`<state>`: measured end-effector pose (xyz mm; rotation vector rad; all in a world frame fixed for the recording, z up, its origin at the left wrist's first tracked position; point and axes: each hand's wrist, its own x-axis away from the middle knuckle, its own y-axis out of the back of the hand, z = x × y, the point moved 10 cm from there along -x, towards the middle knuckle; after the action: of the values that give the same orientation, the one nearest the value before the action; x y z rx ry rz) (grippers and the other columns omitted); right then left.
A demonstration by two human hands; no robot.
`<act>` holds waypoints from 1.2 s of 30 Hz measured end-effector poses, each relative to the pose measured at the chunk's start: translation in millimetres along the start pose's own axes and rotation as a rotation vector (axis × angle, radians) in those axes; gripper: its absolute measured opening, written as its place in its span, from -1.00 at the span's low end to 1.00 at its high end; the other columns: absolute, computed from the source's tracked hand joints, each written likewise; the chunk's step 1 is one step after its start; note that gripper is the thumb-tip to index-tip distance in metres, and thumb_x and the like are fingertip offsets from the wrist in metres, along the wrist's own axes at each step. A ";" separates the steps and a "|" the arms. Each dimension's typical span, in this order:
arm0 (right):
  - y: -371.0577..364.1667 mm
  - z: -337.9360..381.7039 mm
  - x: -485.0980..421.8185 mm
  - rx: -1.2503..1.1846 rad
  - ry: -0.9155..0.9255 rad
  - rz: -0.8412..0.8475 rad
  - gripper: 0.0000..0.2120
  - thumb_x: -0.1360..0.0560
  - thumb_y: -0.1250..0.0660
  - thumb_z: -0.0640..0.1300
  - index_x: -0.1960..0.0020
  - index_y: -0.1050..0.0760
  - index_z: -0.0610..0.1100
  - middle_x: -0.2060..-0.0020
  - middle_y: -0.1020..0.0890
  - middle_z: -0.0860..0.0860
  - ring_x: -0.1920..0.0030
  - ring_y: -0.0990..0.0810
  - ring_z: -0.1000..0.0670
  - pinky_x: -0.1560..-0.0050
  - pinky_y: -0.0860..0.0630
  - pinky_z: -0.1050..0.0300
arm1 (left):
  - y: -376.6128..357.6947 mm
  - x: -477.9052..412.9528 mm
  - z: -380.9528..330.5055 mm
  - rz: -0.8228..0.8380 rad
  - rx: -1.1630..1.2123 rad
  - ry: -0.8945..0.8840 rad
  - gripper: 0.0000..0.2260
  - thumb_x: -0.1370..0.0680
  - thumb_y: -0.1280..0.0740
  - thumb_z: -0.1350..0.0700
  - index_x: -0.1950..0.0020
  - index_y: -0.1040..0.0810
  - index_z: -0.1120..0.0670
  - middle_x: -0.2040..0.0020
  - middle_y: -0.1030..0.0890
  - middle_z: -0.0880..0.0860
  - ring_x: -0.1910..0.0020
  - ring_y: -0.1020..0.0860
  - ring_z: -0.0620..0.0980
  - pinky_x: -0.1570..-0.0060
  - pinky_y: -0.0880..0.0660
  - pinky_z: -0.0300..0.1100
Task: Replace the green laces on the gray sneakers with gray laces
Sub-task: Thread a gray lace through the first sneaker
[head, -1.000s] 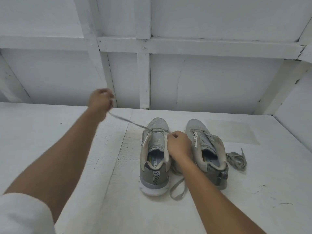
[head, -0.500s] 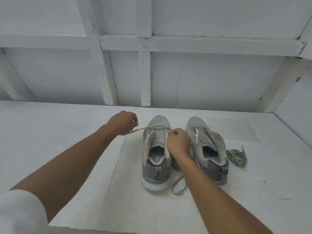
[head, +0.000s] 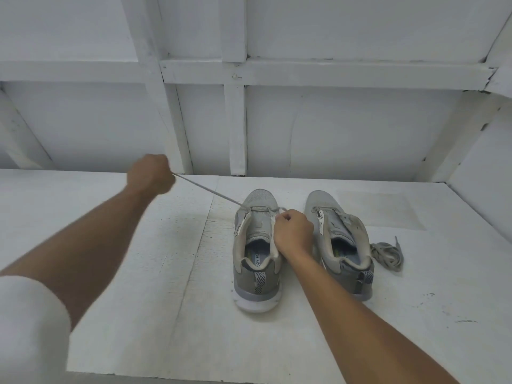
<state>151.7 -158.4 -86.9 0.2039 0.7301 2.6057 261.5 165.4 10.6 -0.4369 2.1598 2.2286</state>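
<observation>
Grips the lace (head: 207, 191) in a closed left hand (head: 151, 173), drawn out far and to the left of the left shoe (head: 257, 245), with the lace taut from fist to front eyelets. Judged as pulling slack through the lowest eyelet row, an early step of the relacing.

Pinches the other end of the lace with the right hand (head: 293, 231), fingers curled at the right eyelet edge near the toe end. Likely done to stop that end slipping through and to steady the shoe against the pull. Rests the right wrist between the two shoes.

Stands both shoes side by side on the white surface (head: 138, 245), toes away and heels near, putting the eyelets within reach of both hands. Shows the right shoe (head: 340, 245) with its tongue open and no lace visible across it, so probably next in turn.

Leaves a second lace (head: 388, 252) in a loose heap on the surface just beside the right shoe's heel, apart from both hands. Looks grayish; cannot tell whether old or new.

Reads "ORY FO" on the insole (head: 257, 262) of the left shoe, the rest hidden under the collar. Cannot read the print inside the right shoe. Finds no brand mark elsewhere, only a chevron heel tab (head: 259, 282).
</observation>
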 end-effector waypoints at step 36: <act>-8.7 27.6 -18.1 0.093 -0.101 0.452 -0.75 -0.56 -0.30 -0.06 0.14 -0.48 -0.26 0.36 -0.54 -0.13 0.54 -0.52 -0.03 0.55 -0.46 0.23 | -32.3 50.4 -80.0 0.444 0.990 0.001 -0.84 -0.57 -0.30 0.21 -0.07 -0.62 0.21 0.10 -0.65 0.08 0.33 -0.38 -0.05 0.34 -0.35 -0.25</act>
<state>178.0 -146.9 -68.5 0.5853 0.8497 2.9543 234.9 79.1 -32.2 0.0918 3.1654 0.9461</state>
